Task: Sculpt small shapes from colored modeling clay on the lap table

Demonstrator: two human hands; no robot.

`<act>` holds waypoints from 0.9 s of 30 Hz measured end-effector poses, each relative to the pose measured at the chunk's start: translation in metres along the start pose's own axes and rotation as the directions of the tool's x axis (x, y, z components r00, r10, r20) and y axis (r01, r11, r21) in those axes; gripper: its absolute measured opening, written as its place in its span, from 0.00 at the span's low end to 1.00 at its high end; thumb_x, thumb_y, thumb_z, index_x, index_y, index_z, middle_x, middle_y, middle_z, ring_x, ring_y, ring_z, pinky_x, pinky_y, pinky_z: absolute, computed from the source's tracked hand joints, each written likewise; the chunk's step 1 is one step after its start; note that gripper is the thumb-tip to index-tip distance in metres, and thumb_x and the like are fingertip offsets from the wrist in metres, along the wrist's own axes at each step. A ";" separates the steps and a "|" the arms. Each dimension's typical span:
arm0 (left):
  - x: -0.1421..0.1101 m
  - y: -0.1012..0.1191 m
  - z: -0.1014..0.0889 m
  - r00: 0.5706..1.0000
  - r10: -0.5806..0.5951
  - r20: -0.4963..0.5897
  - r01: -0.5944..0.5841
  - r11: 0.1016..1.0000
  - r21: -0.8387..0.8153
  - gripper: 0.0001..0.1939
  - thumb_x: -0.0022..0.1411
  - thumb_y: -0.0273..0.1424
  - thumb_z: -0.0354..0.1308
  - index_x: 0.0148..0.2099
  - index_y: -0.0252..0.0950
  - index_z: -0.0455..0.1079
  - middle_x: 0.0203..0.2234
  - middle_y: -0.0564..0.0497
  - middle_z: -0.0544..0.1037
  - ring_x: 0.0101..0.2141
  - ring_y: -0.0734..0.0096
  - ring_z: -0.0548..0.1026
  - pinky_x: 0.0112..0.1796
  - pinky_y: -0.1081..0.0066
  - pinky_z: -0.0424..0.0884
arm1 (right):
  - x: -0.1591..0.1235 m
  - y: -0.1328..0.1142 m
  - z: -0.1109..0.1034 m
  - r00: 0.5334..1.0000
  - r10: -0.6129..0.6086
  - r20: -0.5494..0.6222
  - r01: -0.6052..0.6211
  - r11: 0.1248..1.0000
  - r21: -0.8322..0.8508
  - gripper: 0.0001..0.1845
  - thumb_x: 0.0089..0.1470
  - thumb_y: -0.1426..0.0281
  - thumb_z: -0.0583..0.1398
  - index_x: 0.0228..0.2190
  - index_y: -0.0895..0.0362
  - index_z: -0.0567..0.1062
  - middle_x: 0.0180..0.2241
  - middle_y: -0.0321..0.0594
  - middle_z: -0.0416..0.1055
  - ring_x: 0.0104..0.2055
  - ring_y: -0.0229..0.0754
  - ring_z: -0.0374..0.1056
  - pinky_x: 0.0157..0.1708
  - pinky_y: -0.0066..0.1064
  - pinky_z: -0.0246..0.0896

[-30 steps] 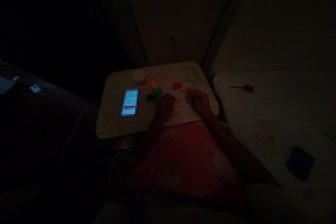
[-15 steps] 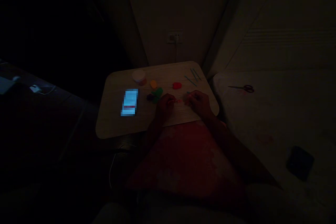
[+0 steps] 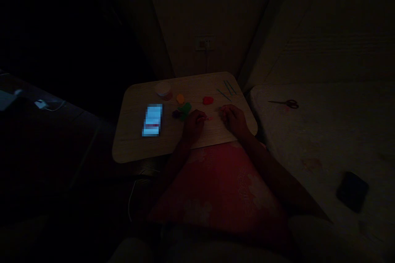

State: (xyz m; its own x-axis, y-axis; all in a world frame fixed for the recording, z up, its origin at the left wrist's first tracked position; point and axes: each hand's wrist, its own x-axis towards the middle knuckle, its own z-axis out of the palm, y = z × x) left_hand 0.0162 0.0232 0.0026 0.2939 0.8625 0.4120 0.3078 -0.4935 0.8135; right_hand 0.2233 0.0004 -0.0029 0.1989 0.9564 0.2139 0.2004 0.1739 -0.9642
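In dim light, my left hand [image 3: 194, 126] is closed at the low table's near side. Its fingers pinch a small, thin pinkish-red piece [image 3: 210, 118] that sticks out to the right. My right hand [image 3: 234, 119] rests a little apart from it, fingers pressed together; whatever lies between them is hidden. Beyond the hands lies a red lump [image 3: 207, 100] that looks like modelling clay. Similar green [image 3: 185, 109], orange [image 3: 180, 98] and dark purple lumps [image 3: 177, 114] lie left of it. Thin blue-green sticks [image 3: 230, 87] are at the far right of the tabletop.
The pale wooden table [image 3: 132, 146] also carries a round tub [image 3: 163, 90] and a lit phone [image 3: 152, 120]. Scissors [image 3: 285, 103] and a dark square object [image 3: 352, 191] lie on the pale surface at right. A wall socket [image 3: 205, 43] holds a plug with a cable.
My right hand has moved slightly away from the left, widening the gap between them. The small blue-green tip that showed at its fingers is no longer visible. My left hand stays in place.
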 end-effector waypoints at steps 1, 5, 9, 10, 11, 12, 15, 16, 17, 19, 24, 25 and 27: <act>0.000 0.000 0.000 1.000 0.002 0.000 -0.002 1.000 -0.002 0.05 0.61 0.24 0.52 0.36 0.37 0.68 0.32 0.51 0.77 0.35 0.68 0.73 0.39 0.69 0.69 | 0.000 0.001 0.000 1.000 0.010 0.007 -0.010 1.000 0.026 0.19 0.62 0.53 0.58 0.37 0.55 0.78 0.25 0.35 0.70 0.23 0.37 0.62 0.24 0.29 0.58; 0.001 0.001 0.000 1.000 0.003 0.000 -0.003 1.000 -0.009 0.06 0.60 0.23 0.52 0.36 0.37 0.68 0.32 0.51 0.77 0.34 0.68 0.73 0.38 0.69 0.69 | 0.000 0.006 -0.001 1.000 0.010 0.024 -0.012 0.997 0.074 0.22 0.61 0.53 0.60 0.46 0.55 0.80 0.34 0.40 0.77 0.25 0.37 0.66 0.26 0.30 0.64; 0.001 0.003 0.000 1.000 -0.020 0.010 0.020 1.000 -0.004 0.06 0.60 0.23 0.53 0.35 0.38 0.68 0.32 0.51 0.77 0.34 0.68 0.73 0.38 0.69 0.70 | 0.001 0.005 0.001 0.999 0.032 0.014 -0.034 0.991 0.132 0.25 0.60 0.51 0.60 0.48 0.56 0.79 0.37 0.44 0.81 0.28 0.39 0.73 0.26 0.31 0.67; 0.001 0.003 0.000 1.000 -0.021 0.010 0.021 1.000 -0.001 0.06 0.60 0.23 0.52 0.35 0.38 0.68 0.32 0.51 0.76 0.34 0.68 0.73 0.38 0.69 0.70 | 0.001 0.004 0.001 0.999 0.047 0.019 -0.049 0.988 0.148 0.25 0.60 0.50 0.60 0.47 0.56 0.79 0.36 0.44 0.81 0.28 0.39 0.73 0.26 0.31 0.67; 0.001 0.003 0.000 1.000 -0.021 0.010 0.021 1.000 0.000 0.06 0.60 0.23 0.52 0.35 0.38 0.68 0.32 0.51 0.76 0.34 0.68 0.73 0.38 0.69 0.70 | 0.001 0.003 0.002 0.998 0.060 0.026 -0.063 0.986 0.157 0.24 0.60 0.50 0.61 0.45 0.57 0.79 0.35 0.43 0.81 0.27 0.39 0.73 0.24 0.30 0.67; 0.001 0.004 0.000 1.000 -0.020 0.008 0.020 1.000 -0.002 0.06 0.60 0.22 0.53 0.35 0.38 0.68 0.32 0.51 0.77 0.34 0.68 0.73 0.38 0.69 0.70 | 0.000 0.002 0.002 0.997 0.071 0.030 -0.075 0.984 0.160 0.24 0.59 0.50 0.61 0.43 0.57 0.79 0.33 0.43 0.81 0.26 0.39 0.73 0.23 0.29 0.66; 0.002 0.003 -0.001 1.000 -0.005 0.008 0.005 1.000 -0.010 0.06 0.60 0.23 0.53 0.35 0.38 0.68 0.31 0.51 0.77 0.34 0.68 0.73 0.38 0.69 0.70 | -0.001 -0.003 0.003 0.995 0.094 0.033 -0.098 0.984 0.147 0.21 0.58 0.51 0.63 0.35 0.56 0.78 0.28 0.41 0.79 0.23 0.37 0.72 0.21 0.27 0.64; 0.002 0.003 -0.001 1.000 -0.001 0.008 0.002 1.000 -0.012 0.05 0.60 0.23 0.53 0.35 0.38 0.68 0.31 0.51 0.76 0.34 0.67 0.73 0.38 0.68 0.70 | -0.002 -0.004 0.003 0.994 0.101 0.035 -0.105 0.984 0.144 0.20 0.57 0.51 0.64 0.33 0.56 0.78 0.27 0.41 0.79 0.23 0.37 0.72 0.20 0.27 0.64; 0.002 0.003 -0.001 1.000 0.000 0.005 0.000 1.000 -0.010 0.05 0.61 0.23 0.53 0.35 0.38 0.68 0.31 0.51 0.76 0.34 0.68 0.73 0.38 0.68 0.70 | -0.003 -0.005 0.003 0.993 0.110 0.040 -0.115 0.983 0.144 0.19 0.56 0.52 0.64 0.33 0.56 0.77 0.27 0.40 0.79 0.22 0.37 0.72 0.20 0.27 0.63; 0.001 0.002 0.000 1.000 -0.003 0.007 0.003 1.000 -0.005 0.05 0.61 0.24 0.52 0.35 0.38 0.68 0.31 0.51 0.76 0.34 0.68 0.73 0.38 0.69 0.70 | -0.004 -0.006 0.003 0.990 0.130 0.059 -0.137 0.979 0.153 0.18 0.54 0.53 0.65 0.31 0.56 0.76 0.25 0.40 0.79 0.22 0.38 0.72 0.19 0.27 0.62; 0.001 0.001 0.000 1.000 0.019 -0.004 -0.019 1.000 -0.017 0.05 0.61 0.23 0.52 0.35 0.37 0.68 0.31 0.51 0.76 0.34 0.68 0.73 0.37 0.69 0.69 | -0.006 -0.006 0.003 0.987 0.158 0.035 -0.162 0.971 0.174 0.16 0.49 0.57 0.68 0.27 0.53 0.69 0.20 0.34 0.75 0.18 0.37 0.69 0.16 0.25 0.59; 0.001 0.001 0.000 1.000 0.021 -0.005 -0.021 1.000 -0.015 0.05 0.61 0.23 0.52 0.35 0.37 0.68 0.31 0.51 0.76 0.34 0.68 0.73 0.37 0.69 0.69 | -0.006 -0.005 0.004 0.987 0.161 0.026 -0.163 0.972 0.172 0.18 0.48 0.57 0.68 0.26 0.53 0.67 0.19 0.33 0.74 0.17 0.36 0.68 0.16 0.25 0.58; 0.001 0.000 0.000 1.000 0.011 -0.002 -0.011 1.000 -0.007 0.05 0.61 0.23 0.52 0.35 0.38 0.68 0.31 0.51 0.76 0.34 0.68 0.73 0.37 0.69 0.69 | -0.006 -0.003 0.003 0.987 0.161 0.016 -0.162 0.973 0.168 0.20 0.47 0.57 0.69 0.25 0.52 0.64 0.18 0.31 0.72 0.16 0.35 0.66 0.15 0.25 0.57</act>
State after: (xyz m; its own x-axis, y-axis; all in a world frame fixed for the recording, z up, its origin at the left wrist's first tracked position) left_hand 0.0169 0.0241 0.0030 0.2954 0.8573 0.4217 0.2984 -0.5021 0.8117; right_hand 0.2182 -0.0048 -0.0015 0.2130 0.9756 0.0532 0.0018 0.0540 -0.9985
